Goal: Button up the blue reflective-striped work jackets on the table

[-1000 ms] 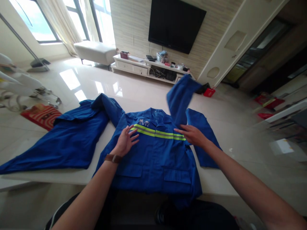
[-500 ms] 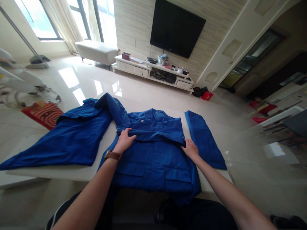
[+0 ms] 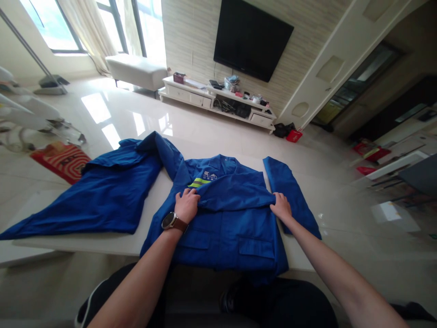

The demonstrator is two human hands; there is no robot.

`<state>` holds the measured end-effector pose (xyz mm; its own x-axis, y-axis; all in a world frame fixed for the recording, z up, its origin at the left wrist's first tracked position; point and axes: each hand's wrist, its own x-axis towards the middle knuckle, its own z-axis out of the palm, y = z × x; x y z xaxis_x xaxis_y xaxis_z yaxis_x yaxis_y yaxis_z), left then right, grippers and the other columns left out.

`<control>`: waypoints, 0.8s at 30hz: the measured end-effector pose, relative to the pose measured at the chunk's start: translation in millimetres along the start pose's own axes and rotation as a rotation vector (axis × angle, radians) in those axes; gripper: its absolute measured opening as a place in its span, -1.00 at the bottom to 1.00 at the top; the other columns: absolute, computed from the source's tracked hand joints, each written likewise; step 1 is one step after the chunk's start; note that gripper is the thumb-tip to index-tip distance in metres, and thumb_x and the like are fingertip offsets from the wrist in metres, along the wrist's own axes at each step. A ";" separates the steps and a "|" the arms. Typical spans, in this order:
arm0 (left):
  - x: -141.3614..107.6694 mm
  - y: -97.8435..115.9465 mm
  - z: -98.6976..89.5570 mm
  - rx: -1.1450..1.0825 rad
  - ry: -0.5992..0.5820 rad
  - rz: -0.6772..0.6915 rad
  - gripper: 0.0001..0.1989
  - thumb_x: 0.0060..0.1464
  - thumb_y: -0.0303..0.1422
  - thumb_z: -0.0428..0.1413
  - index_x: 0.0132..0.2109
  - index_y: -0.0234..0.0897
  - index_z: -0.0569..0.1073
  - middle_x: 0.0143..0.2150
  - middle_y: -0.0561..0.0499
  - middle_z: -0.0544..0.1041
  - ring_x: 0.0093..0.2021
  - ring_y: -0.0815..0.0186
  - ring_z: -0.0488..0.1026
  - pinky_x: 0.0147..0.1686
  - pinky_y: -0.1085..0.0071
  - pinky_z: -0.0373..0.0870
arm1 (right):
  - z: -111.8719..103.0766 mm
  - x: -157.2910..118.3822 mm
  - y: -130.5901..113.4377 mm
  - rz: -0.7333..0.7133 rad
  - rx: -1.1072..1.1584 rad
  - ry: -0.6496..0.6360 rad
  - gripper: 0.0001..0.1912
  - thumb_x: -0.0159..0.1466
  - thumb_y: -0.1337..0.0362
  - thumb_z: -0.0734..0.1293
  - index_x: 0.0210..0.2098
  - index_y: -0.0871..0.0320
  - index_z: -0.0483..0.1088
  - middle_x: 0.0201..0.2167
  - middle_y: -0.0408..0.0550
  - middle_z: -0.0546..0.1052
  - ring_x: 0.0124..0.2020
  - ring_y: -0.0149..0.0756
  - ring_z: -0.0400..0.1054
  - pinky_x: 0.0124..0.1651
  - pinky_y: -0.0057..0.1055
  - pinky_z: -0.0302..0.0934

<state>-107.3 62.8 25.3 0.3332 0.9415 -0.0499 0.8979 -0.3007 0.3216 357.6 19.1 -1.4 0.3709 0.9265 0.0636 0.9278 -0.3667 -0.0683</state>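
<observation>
A blue work jacket (image 3: 225, 232) lies front up on a white table, collar away from me. One sleeve (image 3: 235, 191) is folded across its chest. My left hand (image 3: 187, 205), with a watch on the wrist, grips the sleeve's left end, fingers curled over the edge. My right hand (image 3: 281, 207) pinches the sleeve's right end at the jacket's side. A yellow-green reflective strip (image 3: 199, 182) and a white printed logo (image 3: 209, 175) show above my left hand. The jacket's other sleeve (image 3: 167, 155) stretches out to the left, bent.
More blue clothing (image 3: 88, 196) covers the left of the white table (image 3: 102, 244). A folded blue piece (image 3: 293, 196) lies at the right. Left of the table is a red patterned bag (image 3: 59, 160). A TV cabinet (image 3: 184, 93) and white bench (image 3: 136, 73) stand across the floor.
Both hands have shifted right with the folded sleeve, whose left end has drawn inward. The reflective strip and more of the chest logo have come into view.
</observation>
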 end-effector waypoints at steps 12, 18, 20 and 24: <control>-2.9 -47.3 -10.1 -0.363 -0.035 -0.148 -0.71 0.07 -0.36 0.11 -0.06 -0.21 0.60 0.05 -0.21 0.59 0.08 -0.05 0.50 0.13 0.09 0.39 | 70.5 -89.0 -87.7 -0.469 0.038 -0.132 -0.41 0.44 0.09 0.13 0.45 -0.22 0.09 0.50 -0.18 0.13 0.52 -0.04 -0.14 0.39 0.12 -0.02; 17.5 -84.2 -19.1 -1.000 0.134 -0.459 -0.54 0.08 -0.23 0.20 0.11 -0.28 0.40 0.10 -0.23 0.54 0.07 0.09 0.53 -0.03 0.25 0.50 | 75.9 -91.7 -84.6 -0.448 0.109 -0.116 -0.41 0.43 0.14 0.14 0.43 -0.22 0.14 0.49 -0.18 0.16 0.52 -0.03 -0.11 0.40 0.14 -0.05; 44.6 -104.3 -31.4 -1.104 0.226 -0.613 -0.49 0.08 -0.25 0.24 0.14 -0.30 0.34 0.15 -0.26 0.50 0.09 0.13 0.52 -0.06 0.30 0.50 | 74.8 -91.1 -86.0 -0.442 0.139 -0.123 -0.41 0.41 0.15 0.15 0.42 -0.22 0.15 0.48 -0.19 0.16 0.52 -0.03 -0.11 0.40 0.15 -0.06; 113.2 -143.8 -64.5 -1.098 0.380 -0.709 -0.37 0.13 -0.27 0.26 0.24 -0.34 0.20 0.27 -0.29 0.37 0.16 0.17 0.43 0.03 0.30 0.45 | 75.0 -92.4 -87.9 -0.427 0.171 -0.132 -0.38 0.38 0.18 0.17 0.42 -0.24 0.16 0.48 -0.20 0.16 0.52 -0.03 -0.10 0.40 0.15 -0.05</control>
<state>-217.2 222.4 34.4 -0.3592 0.8789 -0.3140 0.0923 0.3682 0.9251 238.8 -27.9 -75.9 -0.0602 0.9982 -0.0048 0.9721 0.0576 -0.2273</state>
